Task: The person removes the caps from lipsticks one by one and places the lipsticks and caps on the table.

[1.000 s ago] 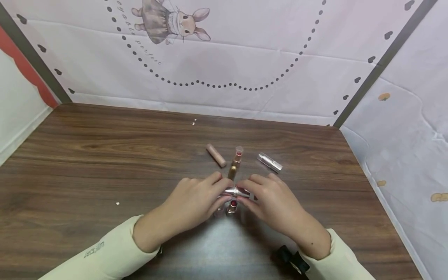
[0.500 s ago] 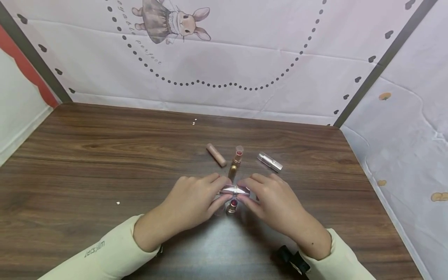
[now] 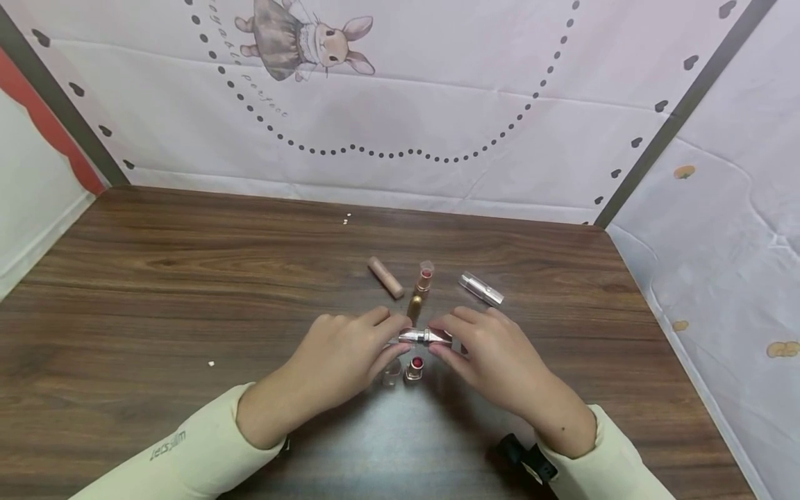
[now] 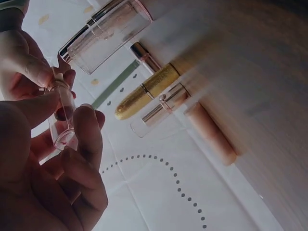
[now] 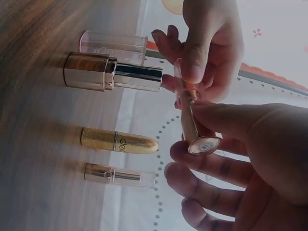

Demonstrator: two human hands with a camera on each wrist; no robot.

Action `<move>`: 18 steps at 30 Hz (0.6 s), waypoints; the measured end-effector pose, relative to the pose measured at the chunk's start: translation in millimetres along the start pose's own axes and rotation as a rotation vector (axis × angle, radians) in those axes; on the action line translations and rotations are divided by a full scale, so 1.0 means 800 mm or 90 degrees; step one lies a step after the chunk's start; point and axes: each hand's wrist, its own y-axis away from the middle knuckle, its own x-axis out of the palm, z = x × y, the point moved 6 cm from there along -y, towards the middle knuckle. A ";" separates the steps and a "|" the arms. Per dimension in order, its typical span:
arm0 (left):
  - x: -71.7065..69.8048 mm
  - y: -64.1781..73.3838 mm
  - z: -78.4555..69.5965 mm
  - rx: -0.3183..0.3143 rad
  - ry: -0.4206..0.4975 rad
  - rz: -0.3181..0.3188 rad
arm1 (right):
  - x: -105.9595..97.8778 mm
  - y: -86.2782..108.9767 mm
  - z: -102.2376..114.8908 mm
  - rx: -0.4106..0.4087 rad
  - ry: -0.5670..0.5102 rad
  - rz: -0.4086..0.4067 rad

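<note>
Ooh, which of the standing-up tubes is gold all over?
The bullet-shaped gold tube, standing between the clear-capped lipstick and the uncapped lipstick. Its gold cap hides what's inside, while the other two show red in the head view.

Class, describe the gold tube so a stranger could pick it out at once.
On the brown wooden table, find the left hand and right hand gripping a shiny tube. Just beyond them stands the gold tube, nearer than a clear-capped lipstick. Unlike that lipstick, its top is opaque, gold and rounded.
</note>
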 end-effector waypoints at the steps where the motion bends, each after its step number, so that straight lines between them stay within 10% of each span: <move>1: 0.000 0.000 0.000 -0.001 -0.001 -0.002 | 0.000 0.000 -0.001 0.000 -0.002 -0.001; 18: -0.005 -0.003 0.006 -0.037 0.015 -0.025 | -0.004 -0.003 -0.007 0.028 -0.058 -0.033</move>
